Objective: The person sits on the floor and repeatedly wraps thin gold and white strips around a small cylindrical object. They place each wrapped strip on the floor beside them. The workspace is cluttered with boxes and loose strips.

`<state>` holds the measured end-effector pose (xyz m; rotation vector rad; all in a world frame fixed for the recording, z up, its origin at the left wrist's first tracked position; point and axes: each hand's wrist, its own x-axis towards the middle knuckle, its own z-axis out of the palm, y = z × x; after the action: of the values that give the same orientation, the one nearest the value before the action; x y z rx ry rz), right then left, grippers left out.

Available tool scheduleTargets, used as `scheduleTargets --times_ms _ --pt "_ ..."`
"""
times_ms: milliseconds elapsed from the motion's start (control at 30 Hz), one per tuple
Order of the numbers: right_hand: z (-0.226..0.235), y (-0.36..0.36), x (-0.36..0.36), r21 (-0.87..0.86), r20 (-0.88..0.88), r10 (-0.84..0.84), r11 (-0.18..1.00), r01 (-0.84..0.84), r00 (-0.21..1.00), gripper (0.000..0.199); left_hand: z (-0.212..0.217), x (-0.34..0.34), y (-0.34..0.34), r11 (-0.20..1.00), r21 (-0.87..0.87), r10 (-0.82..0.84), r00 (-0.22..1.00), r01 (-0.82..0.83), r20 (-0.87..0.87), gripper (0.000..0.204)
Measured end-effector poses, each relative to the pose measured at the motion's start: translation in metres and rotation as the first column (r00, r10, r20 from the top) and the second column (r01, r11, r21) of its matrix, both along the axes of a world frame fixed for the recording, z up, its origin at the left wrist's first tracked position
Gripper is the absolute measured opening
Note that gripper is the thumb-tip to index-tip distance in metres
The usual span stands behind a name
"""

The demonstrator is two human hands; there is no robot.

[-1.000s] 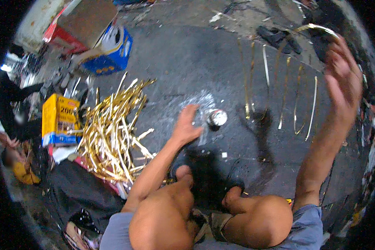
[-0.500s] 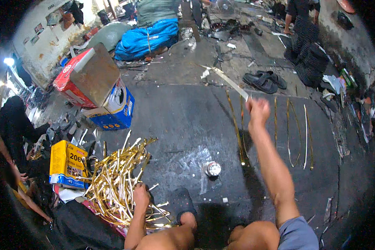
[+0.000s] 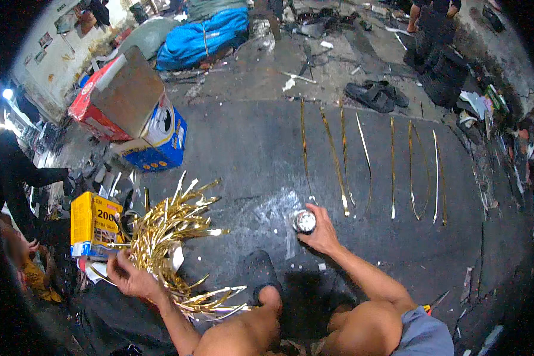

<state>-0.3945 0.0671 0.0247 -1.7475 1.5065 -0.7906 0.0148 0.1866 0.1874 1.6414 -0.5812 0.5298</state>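
My right hand (image 3: 321, 232) has its thumb and fingers round a small round tin (image 3: 304, 222) with a whitish, smeared top, standing on the dark work surface. My left hand (image 3: 132, 276) is raised at the near left edge of a heap of shiny gold strips (image 3: 166, 237), fingers bent and apart. A thin strip passes close to its fingertips, but I see no grip on it. Several gold and pale strips lie lengthwise on the dark surface at right, roughly side by side, among them a gold strip (image 3: 304, 142) at the left end of the row.
A yellow and blue can (image 3: 92, 222) stands beside the heap. Behind are an open blue box (image 3: 160, 151) and a red-sided box (image 3: 101, 110). Black sandals (image 3: 377, 96) lie past the surface. A pointed tool (image 3: 438, 301) is beside my right leg. Other people are at far left and upper right.
My right hand has come back from the far side, where it held a long strip, to the tin. One more strip lies at the row's left end. My left hand moved left off the heap.
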Motion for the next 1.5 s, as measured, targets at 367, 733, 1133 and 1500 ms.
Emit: scheduleTargets --times_ms 367,733,1133,1500 --pt "-0.012 -0.025 -0.031 0.013 0.212 -0.418 0.905 0.425 0.883 0.08 -0.15 -0.182 -0.116 0.088 -0.02 -0.302 0.007 0.996 -0.953 0.034" --pt "0.03 -0.006 0.007 0.02 0.355 -0.237 0.969 0.246 0.904 0.077 -0.173 -0.18 -0.099 0.237 -0.806 -0.073 -0.818 0.542 -0.571 0.067" --pt "0.027 -0.023 -0.054 0.056 0.204 -0.451 0.892 0.449 0.869 0.083 -0.201 -0.209 -0.148 -0.145 0.255 -0.421 0.174 0.956 -0.89 0.011" --pt "-0.021 -0.006 -0.008 -0.449 -0.253 -0.096 0.893 -0.03 0.963 0.078 -0.229 -0.231 -0.154 -0.164 0.595 -0.567 0.418 0.787 -0.71 0.022"
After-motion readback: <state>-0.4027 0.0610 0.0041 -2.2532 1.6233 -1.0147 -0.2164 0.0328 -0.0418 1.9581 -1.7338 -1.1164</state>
